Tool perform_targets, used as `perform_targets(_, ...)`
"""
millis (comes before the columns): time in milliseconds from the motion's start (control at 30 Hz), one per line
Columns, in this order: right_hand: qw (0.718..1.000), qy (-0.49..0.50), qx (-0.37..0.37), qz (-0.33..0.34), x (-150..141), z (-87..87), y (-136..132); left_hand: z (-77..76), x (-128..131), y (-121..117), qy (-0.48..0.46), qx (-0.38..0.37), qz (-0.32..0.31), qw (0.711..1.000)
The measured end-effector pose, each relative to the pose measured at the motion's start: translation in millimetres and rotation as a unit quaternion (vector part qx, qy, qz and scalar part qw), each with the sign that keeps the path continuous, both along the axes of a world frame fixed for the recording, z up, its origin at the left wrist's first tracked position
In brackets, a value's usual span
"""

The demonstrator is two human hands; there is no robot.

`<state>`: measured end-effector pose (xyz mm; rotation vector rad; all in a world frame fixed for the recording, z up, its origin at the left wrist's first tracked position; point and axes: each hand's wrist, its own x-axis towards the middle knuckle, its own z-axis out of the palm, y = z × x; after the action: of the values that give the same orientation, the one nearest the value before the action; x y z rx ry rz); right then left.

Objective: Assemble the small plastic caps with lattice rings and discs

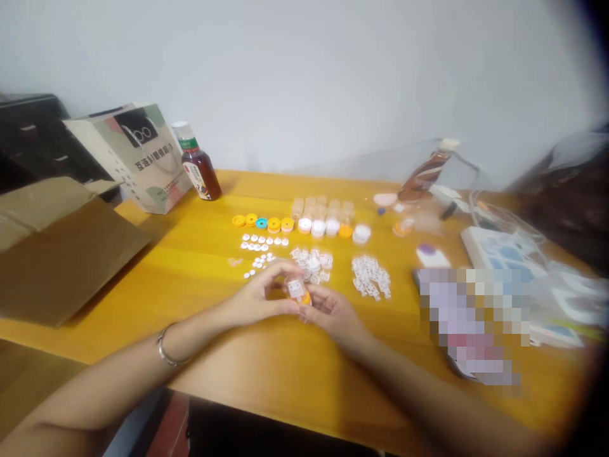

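Both of my hands meet near the front of the yellow table (200,285). My left hand (259,297) and my right hand (333,314) pinch a small clear vial with an orange cap (297,291) between their fingertips. Just beyond them lie two heaps of small white frame-like pieces (314,262) (371,277). Left of those are several small white discs (261,247). Behind stand a row of orange and teal caps (264,222) and a cluster of small clear vials (328,216).
A brown cardboard box (57,254) and a printed paper bag (137,155) sit at the left, with a dark drink bottle (197,165) beside them. A second bottle (423,174) lies tilted at the back right. Papers, a white tray (499,251) and cables crowd the right side.
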<state>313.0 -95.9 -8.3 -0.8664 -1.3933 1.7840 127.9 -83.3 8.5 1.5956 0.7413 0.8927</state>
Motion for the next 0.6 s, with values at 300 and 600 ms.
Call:
perform_targets(300, 1.000, -0.007, -0.011, 0.008, 0, -2.7, 0, 8.1, -12, 7, 0.050, 0.022, -0.036, 0.998)
perform_targets(600, 1.000, -0.016, -0.008, 0.014, 0, -2.7, 1, 9.1, -13, 7, 0.054, 0.017, -0.047, 0.997)
